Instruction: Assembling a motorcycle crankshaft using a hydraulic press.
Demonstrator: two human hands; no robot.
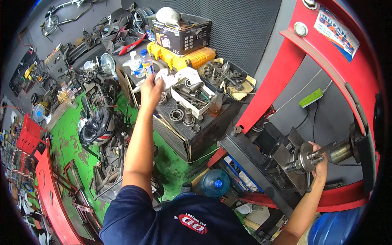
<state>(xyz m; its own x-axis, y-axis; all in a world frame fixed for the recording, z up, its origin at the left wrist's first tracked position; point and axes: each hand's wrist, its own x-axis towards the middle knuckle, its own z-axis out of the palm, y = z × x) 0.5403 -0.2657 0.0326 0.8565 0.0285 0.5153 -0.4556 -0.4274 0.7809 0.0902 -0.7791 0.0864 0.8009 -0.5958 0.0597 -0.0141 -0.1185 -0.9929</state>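
Observation:
My left hand is stretched out over the workbench, its fingers closed at the edge of a crumpled white rag. My right hand grips a crankshaft with round metal webs, from its far right side; part of the fingers is hidden behind the metal. The crankshaft is at the bed plates of a red shop press, close to its thick steel ram. Near my left hand are a bearing, a white tray of tools and a bottle of amber liquid.
A yellow case with a black box on it stands at the back of the bench. A box of metal parts is to its right. A blue water jug is on the floor below the press. Motorcycle parts crowd the left.

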